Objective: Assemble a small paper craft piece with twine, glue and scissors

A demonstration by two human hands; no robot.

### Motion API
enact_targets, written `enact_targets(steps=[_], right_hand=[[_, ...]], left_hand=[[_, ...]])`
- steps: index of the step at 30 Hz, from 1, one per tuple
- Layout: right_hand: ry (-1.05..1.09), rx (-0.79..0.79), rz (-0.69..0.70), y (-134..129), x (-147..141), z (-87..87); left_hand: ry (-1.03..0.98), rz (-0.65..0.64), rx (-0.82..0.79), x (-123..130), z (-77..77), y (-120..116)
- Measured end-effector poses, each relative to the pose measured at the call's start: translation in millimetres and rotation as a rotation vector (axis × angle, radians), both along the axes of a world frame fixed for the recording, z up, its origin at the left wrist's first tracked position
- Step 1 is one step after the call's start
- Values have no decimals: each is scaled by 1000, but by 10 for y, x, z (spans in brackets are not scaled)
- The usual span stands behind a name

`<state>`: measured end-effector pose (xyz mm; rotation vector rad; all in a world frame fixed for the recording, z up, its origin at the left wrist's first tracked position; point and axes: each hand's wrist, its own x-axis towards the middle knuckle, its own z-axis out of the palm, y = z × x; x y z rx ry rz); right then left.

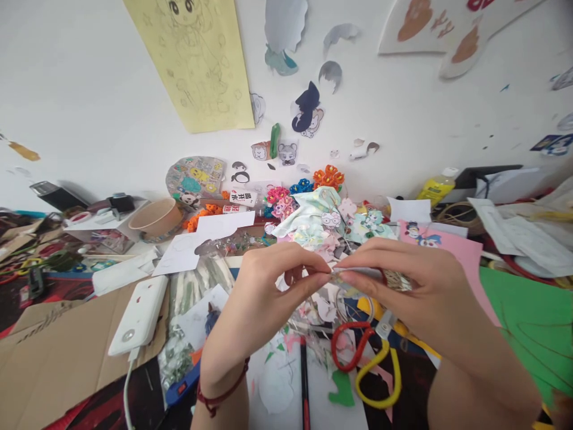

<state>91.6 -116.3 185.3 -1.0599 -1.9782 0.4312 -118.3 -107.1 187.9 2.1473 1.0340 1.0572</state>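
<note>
A narrow glittery silver strip (pixel 371 277) is pinched in midair between both hands, above scattered paper cutouts (pixel 326 309). The left hand (pixel 264 304), a red cord bracelet (pixel 222 388) at its wrist, closes thumb and fingertips on the strip's left end; the right hand (pixel 403 292) curls closed over its other end. Below lie red and yellow loops (pixel 364 364) and a black marker (pixel 304 382).

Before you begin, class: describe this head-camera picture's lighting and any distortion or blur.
In the head view, light is soft and even, wide-angle distortion bows the white wall, and the left hand and right hand look sharp.
</note>
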Motion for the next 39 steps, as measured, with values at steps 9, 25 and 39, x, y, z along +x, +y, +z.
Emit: enact_targets(steps=[9,25,39], right_hand=[[-64,46,6,4,-17,-15],[-83,-37,33,-12,-20,9],[-56,-61,43,-21,-9,17]], left_hand=[[61,-11,-39,-3,2,-12],[64,17,-16,27,0,-29],[66,16,-13,35,-8,-43]])
